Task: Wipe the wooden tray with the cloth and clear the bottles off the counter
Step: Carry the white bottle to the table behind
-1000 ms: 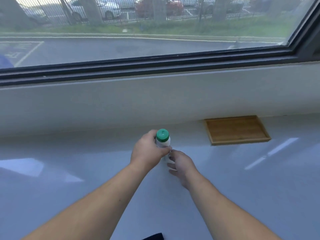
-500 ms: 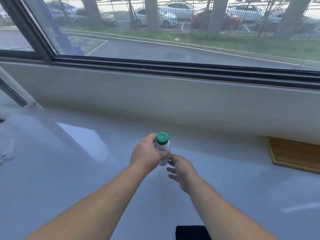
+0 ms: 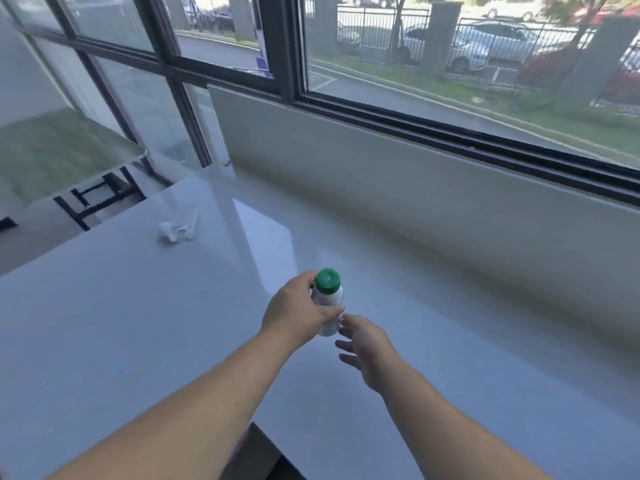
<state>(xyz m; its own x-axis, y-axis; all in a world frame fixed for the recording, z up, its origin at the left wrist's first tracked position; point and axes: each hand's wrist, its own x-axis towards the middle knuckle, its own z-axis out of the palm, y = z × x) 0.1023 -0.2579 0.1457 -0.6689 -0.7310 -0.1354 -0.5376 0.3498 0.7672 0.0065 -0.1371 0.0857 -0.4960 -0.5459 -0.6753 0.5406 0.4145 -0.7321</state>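
A white bottle (image 3: pixel 328 299) with a green cap is held upright above the glossy white counter (image 3: pixel 138 323), with my left hand (image 3: pixel 294 311) wrapped around its body. My right hand (image 3: pixel 365 348) hovers just to the right of and below the bottle, fingers spread, holding nothing. A crumpled white cloth (image 3: pixel 178 228) lies on the counter at the far left. The wooden tray is out of view.
A low white wall (image 3: pixel 415 188) under the window bounds the counter at the back. The counter's left edge (image 3: pixel 86 233) drops to the floor, where a table with black legs (image 3: pixel 69 161) stands. A dark gap (image 3: pixel 266 455) shows at the counter's near edge.
The view has swung to the left. The wooden tray has slid out of frame on the right, and the white cloth and counter's left end have come into view. My left hand keeps the bottle.
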